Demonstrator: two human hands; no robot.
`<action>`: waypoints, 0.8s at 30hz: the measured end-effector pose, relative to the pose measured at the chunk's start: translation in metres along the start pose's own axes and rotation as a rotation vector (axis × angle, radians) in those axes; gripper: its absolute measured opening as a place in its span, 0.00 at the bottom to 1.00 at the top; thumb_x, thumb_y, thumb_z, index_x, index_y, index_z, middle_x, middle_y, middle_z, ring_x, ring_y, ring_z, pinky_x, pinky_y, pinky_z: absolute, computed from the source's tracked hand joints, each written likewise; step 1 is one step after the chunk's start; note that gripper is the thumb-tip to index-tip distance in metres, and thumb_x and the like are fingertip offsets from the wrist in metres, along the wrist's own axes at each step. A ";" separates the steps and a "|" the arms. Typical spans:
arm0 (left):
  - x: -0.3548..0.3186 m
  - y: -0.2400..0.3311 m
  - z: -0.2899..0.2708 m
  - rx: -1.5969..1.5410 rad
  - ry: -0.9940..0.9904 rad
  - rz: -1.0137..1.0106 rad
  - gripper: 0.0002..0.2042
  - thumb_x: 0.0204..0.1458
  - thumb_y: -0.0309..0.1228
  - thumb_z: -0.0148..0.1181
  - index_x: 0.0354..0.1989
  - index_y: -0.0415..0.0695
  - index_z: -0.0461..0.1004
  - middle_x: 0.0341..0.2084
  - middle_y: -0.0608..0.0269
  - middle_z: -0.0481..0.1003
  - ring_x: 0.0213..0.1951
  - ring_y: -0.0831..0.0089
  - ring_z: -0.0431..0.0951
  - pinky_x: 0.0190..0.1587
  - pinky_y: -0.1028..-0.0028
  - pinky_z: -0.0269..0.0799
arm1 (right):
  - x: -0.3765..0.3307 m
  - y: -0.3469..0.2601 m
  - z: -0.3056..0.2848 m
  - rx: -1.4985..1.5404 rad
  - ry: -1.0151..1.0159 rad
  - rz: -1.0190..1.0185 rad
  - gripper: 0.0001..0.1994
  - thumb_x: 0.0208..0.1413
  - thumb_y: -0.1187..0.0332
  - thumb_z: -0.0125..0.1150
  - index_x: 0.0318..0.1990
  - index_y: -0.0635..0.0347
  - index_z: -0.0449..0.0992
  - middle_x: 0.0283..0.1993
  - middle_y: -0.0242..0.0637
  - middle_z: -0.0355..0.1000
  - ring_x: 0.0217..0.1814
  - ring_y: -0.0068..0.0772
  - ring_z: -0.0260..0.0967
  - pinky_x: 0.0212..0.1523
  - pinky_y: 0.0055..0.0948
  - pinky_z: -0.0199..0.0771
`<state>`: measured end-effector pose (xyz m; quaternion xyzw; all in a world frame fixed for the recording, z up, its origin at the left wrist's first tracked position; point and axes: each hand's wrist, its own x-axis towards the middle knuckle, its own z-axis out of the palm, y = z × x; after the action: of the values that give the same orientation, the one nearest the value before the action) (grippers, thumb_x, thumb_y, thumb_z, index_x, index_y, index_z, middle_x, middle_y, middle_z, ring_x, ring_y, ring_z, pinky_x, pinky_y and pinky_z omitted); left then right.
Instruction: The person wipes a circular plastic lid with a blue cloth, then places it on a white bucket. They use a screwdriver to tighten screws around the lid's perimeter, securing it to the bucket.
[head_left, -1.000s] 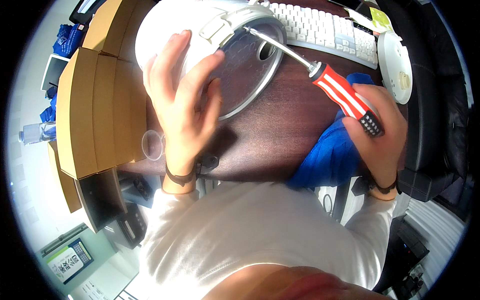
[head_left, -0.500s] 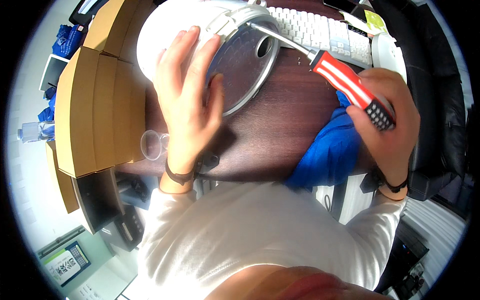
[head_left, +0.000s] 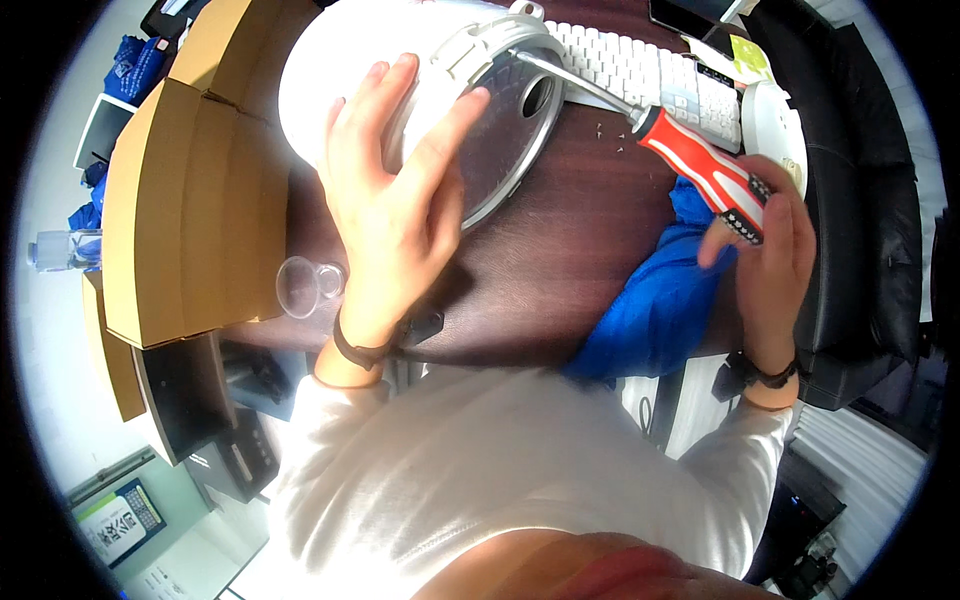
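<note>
Glossy white plastic appliance (head_left: pixel 340 70) with a dull grey metal plate (head_left: pixel 505 130); screwdriver (head_left: pixel 700 175) of shiny steel shaft and glossy red plastic handle; dark polished wood surface (head_left: pixel 560 250); blue cloth (head_left: pixel 650 300); matt cardboard boxes (head_left: pixel 190 210).

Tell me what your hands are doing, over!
Left hand flat on white appliance lid. Right hand gripping red screwdriver, tip at lid's rim. Loose screws beside it.

The screwdriver (head_left: pixel 700 165) has a red handle with white stripes and a black end with white dots. The lid (head_left: pixel 500 120) is white with a grey metal plate, the keyboard (head_left: pixel 640 65) white, the cloth (head_left: pixel 655 300) blue. The desk (head_left: pixel 560 250) is dark brown and the boxes (head_left: pixel 190 200) are light brown.
</note>
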<state>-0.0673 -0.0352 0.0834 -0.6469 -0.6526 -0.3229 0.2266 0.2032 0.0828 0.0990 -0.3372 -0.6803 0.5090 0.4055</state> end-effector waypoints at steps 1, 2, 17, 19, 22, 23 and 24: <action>-0.001 0.001 0.000 0.016 0.001 -0.004 0.24 0.45 0.19 0.58 0.52 0.53 0.78 0.60 0.50 0.64 0.63 0.52 0.62 0.63 0.58 0.55 | 0.000 0.004 -0.006 0.050 -0.066 0.034 0.22 0.70 0.56 0.39 0.56 0.69 0.64 0.30 0.44 0.75 0.18 0.22 0.67 0.20 0.18 0.64; -0.001 0.003 0.000 0.032 0.003 -0.008 0.24 0.45 0.19 0.58 0.52 0.53 0.78 0.60 0.50 0.64 0.63 0.52 0.63 0.63 0.58 0.56 | 0.001 0.014 -0.012 -0.031 -0.069 0.050 0.22 0.70 0.56 0.36 0.55 0.69 0.64 0.27 0.41 0.72 0.16 0.20 0.63 0.17 0.18 0.60; 0.001 0.009 0.009 0.065 0.070 -0.024 0.26 0.42 0.18 0.59 0.52 0.55 0.78 0.59 0.51 0.66 0.62 0.53 0.65 0.62 0.56 0.55 | 0.012 0.025 -0.032 0.091 -0.035 0.376 0.22 0.70 0.54 0.40 0.43 0.66 0.73 0.28 0.35 0.70 0.20 0.18 0.64 0.21 0.19 0.62; 0.002 0.009 0.009 0.068 0.070 -0.027 0.26 0.42 0.18 0.59 0.52 0.55 0.78 0.59 0.51 0.66 0.62 0.53 0.65 0.63 0.55 0.55 | 0.013 0.018 -0.022 0.060 -0.045 0.330 0.22 0.71 0.54 0.38 0.50 0.66 0.69 0.27 0.34 0.70 0.21 0.18 0.65 0.21 0.18 0.62; 0.000 0.009 0.009 0.074 0.085 -0.031 0.26 0.40 0.18 0.58 0.51 0.57 0.78 0.59 0.52 0.66 0.61 0.53 0.66 0.62 0.51 0.55 | 0.004 0.012 -0.019 0.154 -0.145 0.213 0.21 0.70 0.55 0.40 0.56 0.65 0.64 0.28 0.34 0.70 0.25 0.18 0.67 0.23 0.16 0.64; -0.001 0.008 0.012 0.075 0.106 -0.030 0.27 0.39 0.19 0.58 0.50 0.58 0.79 0.59 0.53 0.67 0.61 0.54 0.66 0.61 0.49 0.56 | 0.003 0.011 -0.019 0.154 -0.180 0.165 0.20 0.70 0.56 0.43 0.58 0.64 0.63 0.30 0.35 0.70 0.27 0.19 0.67 0.24 0.16 0.64; 0.000 0.007 0.014 0.072 0.125 -0.024 0.28 0.37 0.19 0.58 0.50 0.59 0.79 0.59 0.54 0.67 0.60 0.54 0.67 0.60 0.47 0.57 | 0.001 0.010 -0.019 0.155 -0.208 0.117 0.20 0.69 0.57 0.45 0.59 0.63 0.61 0.31 0.35 0.70 0.29 0.19 0.68 0.25 0.16 0.65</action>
<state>-0.0587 -0.0261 0.0746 -0.6089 -0.6562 -0.3416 0.2863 0.2198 0.0941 0.0930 -0.2894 -0.6566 0.6149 0.3271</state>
